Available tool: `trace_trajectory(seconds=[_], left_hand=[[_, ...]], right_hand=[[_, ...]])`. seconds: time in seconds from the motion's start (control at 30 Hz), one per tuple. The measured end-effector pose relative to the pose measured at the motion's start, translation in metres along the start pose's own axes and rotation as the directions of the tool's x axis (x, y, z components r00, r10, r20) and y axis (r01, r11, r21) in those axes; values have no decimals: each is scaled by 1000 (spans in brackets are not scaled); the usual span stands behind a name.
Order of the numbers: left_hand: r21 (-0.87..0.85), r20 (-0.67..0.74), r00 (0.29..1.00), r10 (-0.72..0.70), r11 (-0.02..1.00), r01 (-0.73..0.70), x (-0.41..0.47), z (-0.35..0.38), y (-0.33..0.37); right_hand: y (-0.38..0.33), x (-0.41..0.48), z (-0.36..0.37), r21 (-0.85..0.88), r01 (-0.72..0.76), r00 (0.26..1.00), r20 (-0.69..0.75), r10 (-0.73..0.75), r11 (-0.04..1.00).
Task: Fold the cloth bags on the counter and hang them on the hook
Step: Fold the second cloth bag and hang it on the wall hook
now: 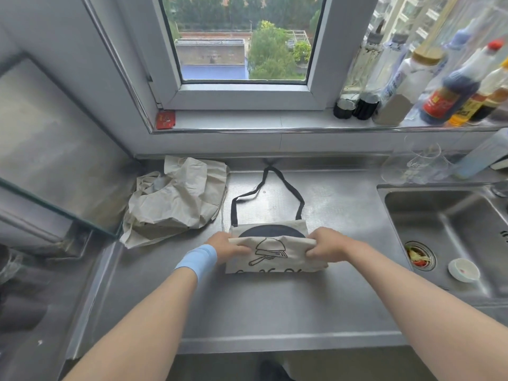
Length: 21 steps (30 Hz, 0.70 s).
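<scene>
While both forearms reach forward over the steel counter (275, 312), the left hand (224, 250) and right hand (328, 247) each pinch an end of the printed cloth bag (270, 253) lying folded between them, its black strap (268, 193) stretched beyond, a crumpled bag (176, 199) lying farther left.

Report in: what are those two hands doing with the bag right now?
Left grip, right grip: both pinching printed bag, mid-fold. Strap loose beyond it. Plain bag crumpled at left, untouched. Nothing in the way.
</scene>
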<state>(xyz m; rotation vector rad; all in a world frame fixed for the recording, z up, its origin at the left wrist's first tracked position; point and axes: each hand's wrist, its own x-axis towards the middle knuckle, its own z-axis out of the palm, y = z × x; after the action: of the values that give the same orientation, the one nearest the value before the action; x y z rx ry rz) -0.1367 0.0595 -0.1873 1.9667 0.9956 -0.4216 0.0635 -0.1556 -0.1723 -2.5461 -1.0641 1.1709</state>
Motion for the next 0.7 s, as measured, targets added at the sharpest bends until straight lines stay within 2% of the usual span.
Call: trace_trajectory(seconds=[0.07,0.13,0.23,0.33,0.37,0.4,0.47,0.5,0.53,0.57,0.63,0.7], left_hand=[[-98,-53,998,-26,995,21,7,4,-11],[-103,-126,990,-66,993,53,14,10,-17],[7,-262,960,-97,995,103,25,18,-19],[-36,-381,919,-99,995,92,35,18,-10],[2,-443,894,-71,997,80,35,18,-6],[128,-519,855,20,990,55,36,20,-1],[448,-578,741,342,892,-63,38,30,11],[540,-527,694,491,824,-172,40,36,18],[597,-416,693,589,751,-281,42,44,24],[637,-267,732,627,685,-355,45,53,28],[691,-20,847,532,619,-372,51,70,30],[734,18,897,441,603,-311,56,81,28]], right_hand=[[3,6,0,197,-39,995,-79,55,980],[5,17,3,338,-31,980,-176,95,941],[6,33,11,292,-15,951,-290,104,956],[3,50,17,204,-40,930,-351,112,978],[3,55,20,203,-49,927,-356,120,978],[3,60,21,214,-53,925,-358,128,976],[4,66,25,243,-62,924,-353,148,968],[3,68,27,248,-71,923,-350,158,966],[0,69,29,240,-88,918,-357,172,967],[-4,67,32,211,-119,906,-377,194,970],[-12,65,39,39,-181,841,-512,176,983],[-20,62,46,-252,-179,816,-578,1,951]])
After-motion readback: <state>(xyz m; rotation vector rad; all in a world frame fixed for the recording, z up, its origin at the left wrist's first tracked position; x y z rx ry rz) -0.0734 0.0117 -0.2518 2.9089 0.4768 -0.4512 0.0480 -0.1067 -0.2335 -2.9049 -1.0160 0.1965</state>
